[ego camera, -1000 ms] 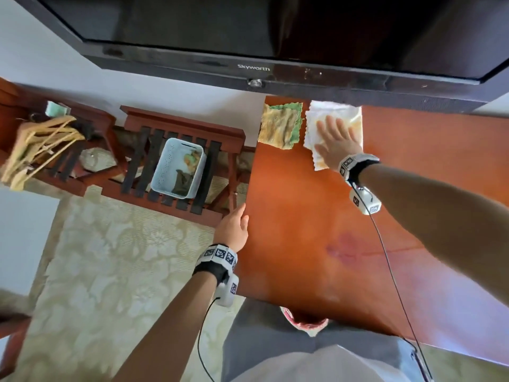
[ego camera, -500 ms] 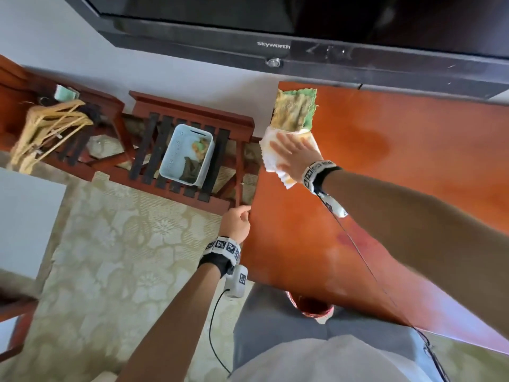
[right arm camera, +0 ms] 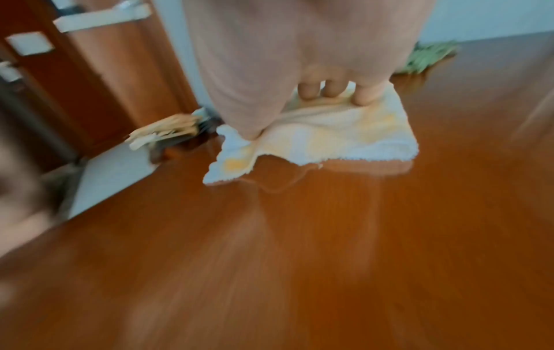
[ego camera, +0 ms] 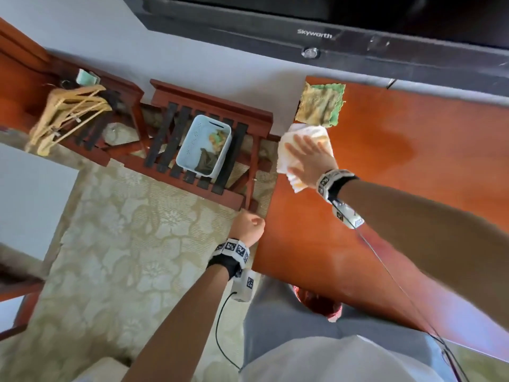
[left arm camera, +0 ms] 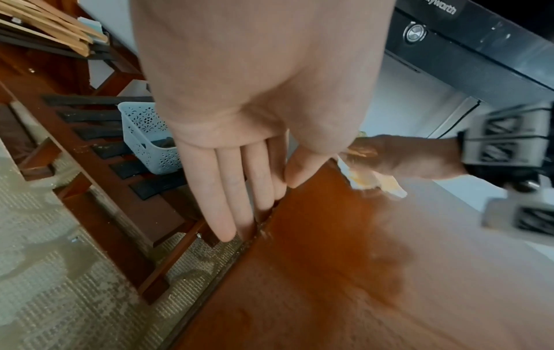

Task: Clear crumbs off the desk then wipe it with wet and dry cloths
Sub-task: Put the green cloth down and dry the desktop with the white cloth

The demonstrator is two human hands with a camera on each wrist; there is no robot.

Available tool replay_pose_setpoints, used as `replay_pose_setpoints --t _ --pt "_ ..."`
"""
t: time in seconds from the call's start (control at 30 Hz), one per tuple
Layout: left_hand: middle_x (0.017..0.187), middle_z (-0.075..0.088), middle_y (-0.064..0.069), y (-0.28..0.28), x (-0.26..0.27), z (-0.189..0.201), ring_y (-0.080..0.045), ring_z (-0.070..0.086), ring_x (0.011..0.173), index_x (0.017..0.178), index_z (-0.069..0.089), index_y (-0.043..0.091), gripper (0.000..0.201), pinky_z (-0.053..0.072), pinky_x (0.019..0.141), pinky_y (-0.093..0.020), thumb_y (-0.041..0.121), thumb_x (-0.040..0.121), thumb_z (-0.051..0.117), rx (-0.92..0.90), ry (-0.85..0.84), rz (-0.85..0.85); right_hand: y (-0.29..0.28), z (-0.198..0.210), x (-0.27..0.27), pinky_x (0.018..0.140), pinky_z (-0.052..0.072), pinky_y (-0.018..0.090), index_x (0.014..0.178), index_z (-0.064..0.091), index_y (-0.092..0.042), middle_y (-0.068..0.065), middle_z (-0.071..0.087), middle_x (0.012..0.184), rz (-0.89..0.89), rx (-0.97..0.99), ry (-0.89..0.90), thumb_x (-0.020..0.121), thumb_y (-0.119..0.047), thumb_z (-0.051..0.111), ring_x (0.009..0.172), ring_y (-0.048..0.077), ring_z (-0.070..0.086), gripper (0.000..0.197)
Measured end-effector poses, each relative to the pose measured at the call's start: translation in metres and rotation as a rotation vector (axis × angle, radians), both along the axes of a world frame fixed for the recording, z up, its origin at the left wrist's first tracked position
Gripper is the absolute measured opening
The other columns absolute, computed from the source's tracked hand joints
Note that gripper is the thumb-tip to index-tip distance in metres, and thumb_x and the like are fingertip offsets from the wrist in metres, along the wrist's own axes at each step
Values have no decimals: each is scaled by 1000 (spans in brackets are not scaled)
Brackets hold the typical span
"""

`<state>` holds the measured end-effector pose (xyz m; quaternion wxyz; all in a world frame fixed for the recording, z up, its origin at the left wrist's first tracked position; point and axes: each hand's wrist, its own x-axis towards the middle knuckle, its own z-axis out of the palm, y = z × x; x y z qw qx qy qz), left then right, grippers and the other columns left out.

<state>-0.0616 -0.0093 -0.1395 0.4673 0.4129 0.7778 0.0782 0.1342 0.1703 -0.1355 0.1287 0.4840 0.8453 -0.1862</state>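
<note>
My right hand (ego camera: 309,158) lies flat with spread fingers on a white and yellow cloth (ego camera: 292,139), pressing it on the orange-brown desk (ego camera: 399,205) at its left edge. In the right wrist view the fingertips (right arm camera: 331,91) press the crumpled cloth (right arm camera: 344,137) onto the glossy desk (right arm camera: 299,260). A green and yellow cloth (ego camera: 319,104) lies flat at the desk's far left corner, just beyond the white one, and shows again as a green cloth (right arm camera: 428,59). My left hand (ego camera: 248,226) rests at the desk's left edge; its fingers (left arm camera: 228,189) are straight along the edge (left arm camera: 270,232).
A damp patch (ego camera: 394,144) darkens the desk right of the cloths. A black television (ego camera: 330,23) hangs over the far edge. Left of the desk stands a slatted wooden rack (ego camera: 212,103) with a pale blue basket (ego camera: 192,139) and wooden hangers (ego camera: 68,111). A red bin (ego camera: 322,303) sits under the desk.
My right hand has swept the white cloth from beside the green cloth leftward and nearer, to the desk's left edge. The left hand stays at the edge.
</note>
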Motion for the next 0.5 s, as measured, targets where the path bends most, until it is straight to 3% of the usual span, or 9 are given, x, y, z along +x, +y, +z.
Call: replay_pose_setpoints --t 0.1,0.2,0.3,0.37,0.43,0.5 --pt "79 74 -15 -2 -7 -8 -30 73 79 79 73 -1 35 63 75 -42 29 88 58 -45 -36 35 16 -23 -7 122 6 50 156 -2 -36 1 -10 164 -68 -12 -21 99 -58 29 151 25 -7 68" --pt "75 73 -17 -5 -13 -12 -33 73 78 77 72 -2 42 63 75 -48 36 80 54 -71 -40 4 -47 -29 -9 121 8 51 156 -2 -35 -1 -11 164 -76 -3 17 100 -56 31 151 24 -10 69" --pt "75 75 -12 -2 -19 -11 -29 75 75 79 75 4 35 64 73 -46 35 85 58 -93 -101 -9 -136 -30 6 122 7 51 157 3 -33 -2 -6 165 99 -19 62 99 -56 33 151 24 -6 69" --pt "87 78 -7 -4 -21 -4 -22 76 80 98 77 10 26 64 76 -41 31 93 64 -123 -178 17 -163 -32 17 122 4 47 157 3 -35 -5 -4 165 194 -55 56 99 -58 36 151 23 -3 71" --pt "95 78 -8 -10 -24 0 -19 76 85 103 76 10 22 64 78 -41 29 96 67 -107 -212 -12 -146 -28 20 122 8 45 156 1 -39 -8 -3 165 191 -61 41 97 -63 39 152 20 -1 75" --pt "103 78 -8 -18 -30 0 -18 76 87 108 76 9 21 64 77 -41 25 97 68 -25 -184 -106 -106 -23 18 123 12 45 156 4 -40 -9 -1 164 50 -25 66 96 -65 38 151 18 1 74"
